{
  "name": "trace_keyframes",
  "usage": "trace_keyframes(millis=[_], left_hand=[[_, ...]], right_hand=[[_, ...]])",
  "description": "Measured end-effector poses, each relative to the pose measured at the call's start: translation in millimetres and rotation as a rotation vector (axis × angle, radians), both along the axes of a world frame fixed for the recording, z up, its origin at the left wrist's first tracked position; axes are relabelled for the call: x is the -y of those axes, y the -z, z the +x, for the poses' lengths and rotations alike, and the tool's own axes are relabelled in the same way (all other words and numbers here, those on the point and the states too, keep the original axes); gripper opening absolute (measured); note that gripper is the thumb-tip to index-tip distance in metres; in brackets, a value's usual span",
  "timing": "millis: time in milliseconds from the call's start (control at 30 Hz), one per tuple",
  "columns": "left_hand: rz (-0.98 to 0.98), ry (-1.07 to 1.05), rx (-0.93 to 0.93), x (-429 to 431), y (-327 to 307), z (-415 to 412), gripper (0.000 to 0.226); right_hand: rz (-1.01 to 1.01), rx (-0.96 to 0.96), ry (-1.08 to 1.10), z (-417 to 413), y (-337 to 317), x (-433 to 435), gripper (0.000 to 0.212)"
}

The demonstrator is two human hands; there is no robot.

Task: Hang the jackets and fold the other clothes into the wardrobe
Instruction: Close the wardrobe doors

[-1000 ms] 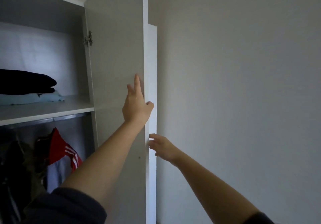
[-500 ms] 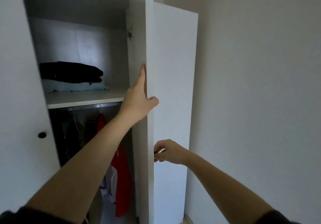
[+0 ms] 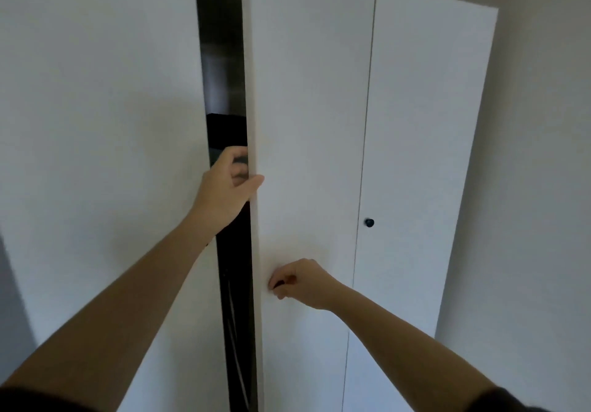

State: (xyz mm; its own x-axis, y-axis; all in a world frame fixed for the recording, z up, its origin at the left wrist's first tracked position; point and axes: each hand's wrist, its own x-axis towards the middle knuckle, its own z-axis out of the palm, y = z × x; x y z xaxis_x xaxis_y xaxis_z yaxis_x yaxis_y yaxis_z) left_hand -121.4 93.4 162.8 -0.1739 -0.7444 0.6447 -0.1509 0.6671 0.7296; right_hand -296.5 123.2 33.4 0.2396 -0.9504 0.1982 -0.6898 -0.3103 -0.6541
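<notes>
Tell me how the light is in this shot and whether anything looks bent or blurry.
Head view: dim, soft light; the wardrobe doors lean and taper from wide-angle distortion; the gap between them is nearly black, contents unreadable; the left hand and right hand are slightly soft, and faint shadows fall on the left door.

Looked like a home bedroom: tall white wardrobe (image 3: 319, 91) w/ plain flat doors & a small dark knob (image 3: 369, 222), dark clothes (image 3: 227, 136) glimpsed thru the gap, bare pale walls (image 3: 543, 123) around it.
</notes>
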Motion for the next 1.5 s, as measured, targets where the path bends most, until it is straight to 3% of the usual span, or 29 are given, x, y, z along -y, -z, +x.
trace_keyframes(millis=[133, 333, 567, 967, 1300, 1433, 1500], left_hand=[[0.032, -0.134, 0.015, 52.5, -1.0, 35.0, 0.033], [-0.402, -0.502, 0.382, 119.1, -0.3, 59.9, 0.088], [-0.661, -0.760, 0.755, 176.6, 5.8, 63.8, 0.088], [-0.710, -0.890, 0.851, 225.4, 18.3, 62.2, 0.070], [-0.716, -0.956, 0.919, 228.9, 20.5, 63.7, 0.069], [-0.649, -0.915, 1.003, 215.6, 22.3, 67.6, 0.073], [-0.602, -0.876, 1.048, 204.8, 36.4, 75.9, 0.072]], right_hand=[[-0.052, -0.002, 0.072, 47.1, 1.8, 54.9, 0.012], [-0.083, -0.049, 0.137, 75.3, 4.0, 111.3, 0.017], [-0.107, -0.056, 0.192, 90.6, 7.3, 154.3, 0.016], [-0.114, -0.064, 0.240, 94.7, 12.5, 193.2, 0.016], [-0.172, -0.110, 0.233, 98.3, 19.5, 190.9, 0.017], [-0.175, 0.007, 0.260, 98.4, 6.8, 153.7, 0.041], [-0.229, 0.109, 0.246, 96.7, -16.6, 128.4, 0.040]])
